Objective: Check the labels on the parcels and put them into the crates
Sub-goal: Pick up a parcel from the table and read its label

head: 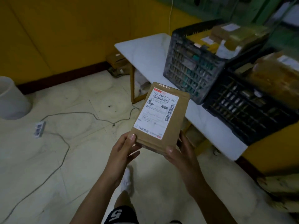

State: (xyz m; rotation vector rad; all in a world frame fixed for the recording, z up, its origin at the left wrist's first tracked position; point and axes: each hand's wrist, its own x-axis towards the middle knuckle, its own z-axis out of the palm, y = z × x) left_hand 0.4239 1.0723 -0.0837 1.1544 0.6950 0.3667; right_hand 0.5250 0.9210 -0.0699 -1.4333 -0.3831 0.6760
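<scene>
A flat brown cardboard parcel (174,126) with a white shipping label (157,112) facing up is held in front of me above the floor. My left hand (123,151) grips its near left corner, thumb on top. My right hand (179,154) grips the near right corner, thumb on top and fingers underneath. Two black plastic crates stand on the white table (145,50) to the right: the far crate (194,67) and the near crate (249,109). Both hold several brown parcels.
A white power strip (39,128) and its grey cable (64,152) lie on the tiled floor at left. A white bucket (11,99) stands at the far left. Cardboard boxes (116,63) sit under the table by the yellow wall. Another wrapped bundle (281,193) lies at right.
</scene>
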